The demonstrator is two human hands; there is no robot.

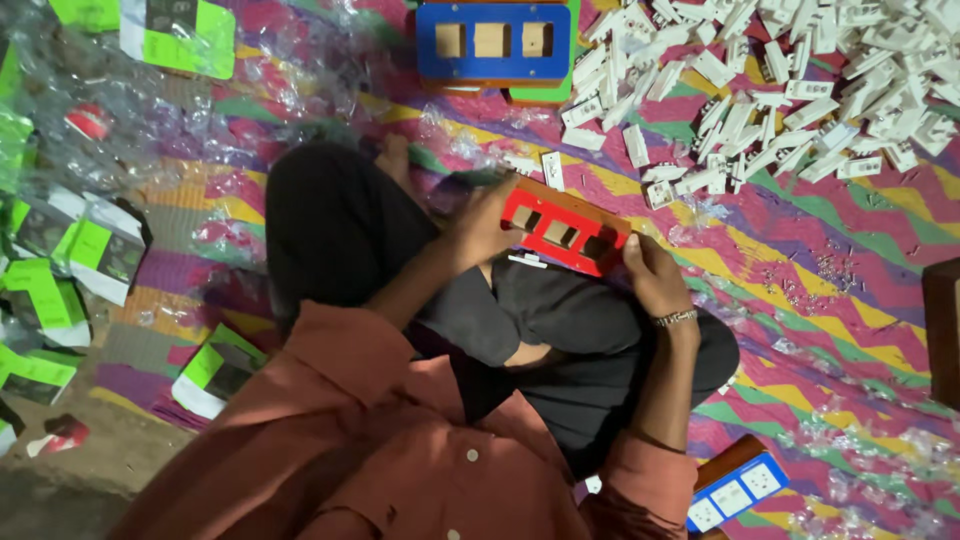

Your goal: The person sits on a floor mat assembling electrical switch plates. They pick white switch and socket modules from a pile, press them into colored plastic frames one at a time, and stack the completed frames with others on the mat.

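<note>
Rust-coloured buttoned shirt (400, 470) fills the bottom of the view, so the person's chest and both upper arms are mostly just cloth, and the shirt's lower edge is cut off by the frame. Dark trousers (560, 330) cover the crossed legs past that, with one bare foot (395, 155) poking out further up.

On the lap sits a red rectangular frame with three square openings (565, 232), tilted a bit, its far-right end lower in the picture. Left hand (480, 228) is wrapped around the frame's left end, fingers curled under it, so you can't see the fingertips. Right hand (655, 275), with a metal bracelet (676, 318) at the wrist, grips the right end, thumb over the edge. Something small and white (527, 261) sticks out just under the frame; can't tell what it is.

By the right knee, a blue plate with white sockets (738, 490) is half cut off by the sleeve. Left side is a blurry mess of green-and-white cards in clear plastic wrappers (90, 250). Everything sits on a zigzag-striped multicoloured mat (820, 280).

Further out, a heap of small white plastic pieces (790, 90) spreads across the top right, running out of frame. Top centre, a blue frame with three square openings (493, 42) lies flat, well apart from both hands.
</note>
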